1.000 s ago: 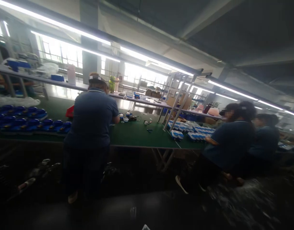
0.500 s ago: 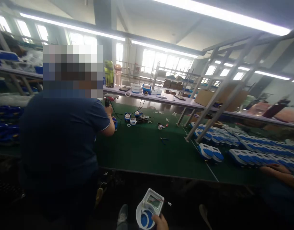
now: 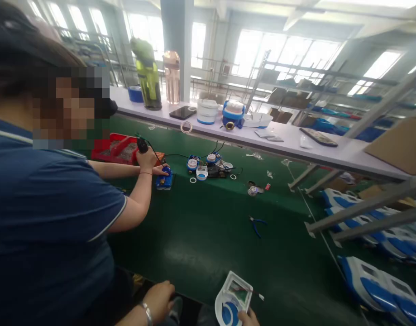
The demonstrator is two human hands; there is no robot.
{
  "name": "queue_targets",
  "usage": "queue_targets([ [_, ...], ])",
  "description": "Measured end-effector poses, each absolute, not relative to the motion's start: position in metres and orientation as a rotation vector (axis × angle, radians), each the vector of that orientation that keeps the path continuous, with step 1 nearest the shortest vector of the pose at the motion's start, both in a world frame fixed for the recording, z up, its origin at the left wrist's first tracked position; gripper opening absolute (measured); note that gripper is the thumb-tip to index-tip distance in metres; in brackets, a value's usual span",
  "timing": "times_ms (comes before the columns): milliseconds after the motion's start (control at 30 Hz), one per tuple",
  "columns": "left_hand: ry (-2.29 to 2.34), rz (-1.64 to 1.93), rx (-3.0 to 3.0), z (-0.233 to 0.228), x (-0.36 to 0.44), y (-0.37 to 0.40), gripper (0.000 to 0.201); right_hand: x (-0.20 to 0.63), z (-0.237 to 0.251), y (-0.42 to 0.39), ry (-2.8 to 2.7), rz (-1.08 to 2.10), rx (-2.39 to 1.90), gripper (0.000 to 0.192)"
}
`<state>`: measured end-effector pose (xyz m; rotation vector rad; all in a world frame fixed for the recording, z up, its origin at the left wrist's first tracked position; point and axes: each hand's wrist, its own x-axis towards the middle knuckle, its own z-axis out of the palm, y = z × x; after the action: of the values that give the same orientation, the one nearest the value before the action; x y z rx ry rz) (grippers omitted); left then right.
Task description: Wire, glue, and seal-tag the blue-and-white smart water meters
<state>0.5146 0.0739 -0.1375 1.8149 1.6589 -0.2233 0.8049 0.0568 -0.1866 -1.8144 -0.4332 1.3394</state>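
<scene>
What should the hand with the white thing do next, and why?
Perhaps the right hand should rest the white housing on the green table: it holds the housing near the front edge, a wire sticks out where it could snag, and the blue pliers lie farther in.

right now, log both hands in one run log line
right hand: holding white case | left hand: nothing visibly held | pliers: on green table
</scene>
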Motion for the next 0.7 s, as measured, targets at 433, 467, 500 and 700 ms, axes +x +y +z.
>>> queue_targets([
  [433,2.028,-0.352,1.369,-0.179,0.523,0.097,0.031,0.841,-0.210,0.196,-0.603,1.445,-1.856,0.075],
  [467,2.037,-0.353,1.358,-0.179,0.522,0.101,0.030,0.840,-0.210,0.200,-0.632,1.434,-1.892,0.074],
  [500,2.039,-0.357,1.348,-0.179,0.521,0.105,0.031,0.839,-0.211,0.203,-0.675,1.415,-1.946,0.071],
  [700,2.013,-0.348,1.326,-0.179,0.508,0.119,0.038,0.831,-0.222,0.204,-0.887,1.288,-2.218,0.058],
])
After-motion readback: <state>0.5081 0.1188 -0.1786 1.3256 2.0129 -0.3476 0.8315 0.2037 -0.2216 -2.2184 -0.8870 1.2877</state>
